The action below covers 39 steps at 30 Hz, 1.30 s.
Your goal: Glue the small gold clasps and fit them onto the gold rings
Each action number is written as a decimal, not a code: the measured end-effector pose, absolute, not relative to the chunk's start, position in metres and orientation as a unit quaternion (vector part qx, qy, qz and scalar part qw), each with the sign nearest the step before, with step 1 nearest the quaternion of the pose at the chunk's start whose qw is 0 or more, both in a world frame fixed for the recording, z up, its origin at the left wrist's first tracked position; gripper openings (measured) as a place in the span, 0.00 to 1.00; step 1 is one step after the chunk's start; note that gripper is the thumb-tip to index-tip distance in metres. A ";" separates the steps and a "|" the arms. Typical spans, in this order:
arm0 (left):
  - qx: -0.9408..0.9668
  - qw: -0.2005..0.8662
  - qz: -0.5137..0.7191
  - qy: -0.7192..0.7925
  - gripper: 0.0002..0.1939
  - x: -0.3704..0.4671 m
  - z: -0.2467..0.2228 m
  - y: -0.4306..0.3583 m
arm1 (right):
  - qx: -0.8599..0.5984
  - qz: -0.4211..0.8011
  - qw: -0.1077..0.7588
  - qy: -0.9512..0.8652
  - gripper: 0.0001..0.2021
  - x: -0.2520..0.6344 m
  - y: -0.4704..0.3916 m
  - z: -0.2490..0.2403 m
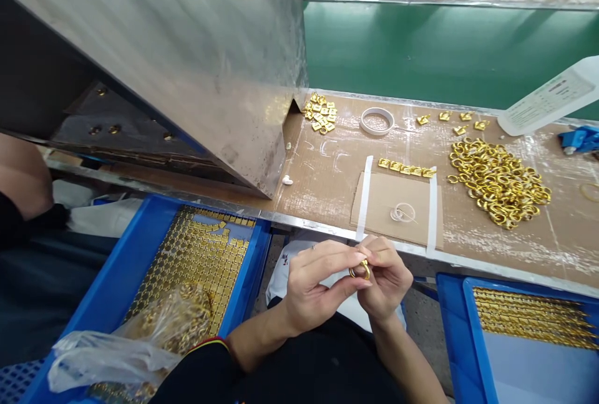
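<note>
Fingertips of left hand (311, 282) and right hand (388, 276) together pinch one gold-coloured ring (367, 271), probably to steady it; loose rings (503, 182) lie within reach.

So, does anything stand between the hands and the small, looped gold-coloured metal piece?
Nothing visible does: the left hand and right hand pinch the gold-coloured metal piece at their fingertips, by the brown table's near edge.

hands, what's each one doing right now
Left hand: closed, fingertips pinching a small gold ring piece.
Right hand: also closed, fingertips on the same piece; whether it grips anything else cannot be told.
</note>
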<state>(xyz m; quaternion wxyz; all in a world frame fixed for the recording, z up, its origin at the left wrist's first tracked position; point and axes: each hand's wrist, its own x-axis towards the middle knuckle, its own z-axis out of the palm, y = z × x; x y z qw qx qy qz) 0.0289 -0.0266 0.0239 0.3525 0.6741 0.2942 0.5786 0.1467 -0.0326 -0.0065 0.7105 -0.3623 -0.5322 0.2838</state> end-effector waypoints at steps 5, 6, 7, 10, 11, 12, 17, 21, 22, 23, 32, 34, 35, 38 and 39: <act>0.677 0.343 0.584 0.289 0.14 0.029 0.024 -0.027 | -0.361 0.286 0.713 -0.528 0.03 0.146 -0.033 -0.006; 0.677 0.342 0.583 0.290 0.14 0.029 0.024 -0.027 | -0.359 0.291 0.714 -0.526 0.03 0.145 -0.033 -0.006; 0.678 0.342 0.583 0.291 0.14 0.029 0.024 -0.026 | -0.357 0.296 0.714 -0.524 0.03 0.145 -0.033 -0.006; 0.678 0.342 0.581 0.292 0.13 0.029 0.024 -0.025 | -0.350 0.305 0.717 -0.519 0.03 0.145 -0.032 -0.007; 0.679 0.342 0.580 0.293 0.13 0.029 0.024 -0.025 | -0.348 0.305 0.719 -0.519 0.03 0.145 -0.032 -0.008; 0.679 0.342 0.580 0.293 0.13 0.029 0.024 -0.025 | -0.346 0.304 0.720 -0.520 0.03 0.145 -0.031 -0.008; 0.675 0.346 0.581 0.297 0.13 0.031 0.023 -0.025 | -0.341 0.296 0.721 -0.525 0.01 0.145 -0.030 -0.008; 0.672 0.348 0.580 0.301 0.13 0.031 0.022 -0.026 | -0.344 0.298 0.719 -0.526 0.02 0.144 -0.030 -0.008; 0.671 0.348 0.580 0.302 0.12 0.031 0.022 -0.026 | -0.344 0.299 0.718 -0.526 0.02 0.144 -0.030 -0.008; 0.671 0.347 0.580 0.303 0.13 0.031 0.022 -0.025 | -0.344 0.299 0.718 -0.525 0.03 0.144 -0.029 -0.008; 0.670 0.348 0.579 0.307 0.13 0.030 0.019 -0.024 | -0.345 0.311 0.718 -0.518 0.03 0.143 -0.029 -0.010; 0.671 0.348 0.578 0.309 0.13 0.030 0.018 -0.024 | -0.351 0.310 0.717 -0.516 0.04 0.142 -0.029 -0.010; 0.671 0.347 0.577 0.310 0.13 0.030 0.018 -0.024 | -0.355 0.309 0.716 -0.516 0.05 0.142 -0.028 -0.010; 0.672 0.345 0.577 0.309 0.13 0.030 0.018 -0.023 | -0.361 0.308 0.715 -0.514 0.06 0.142 -0.028 -0.010; 0.672 0.346 0.578 0.308 0.13 0.030 0.018 -0.023 | -0.360 0.310 0.716 -0.512 0.06 0.142 -0.028 -0.010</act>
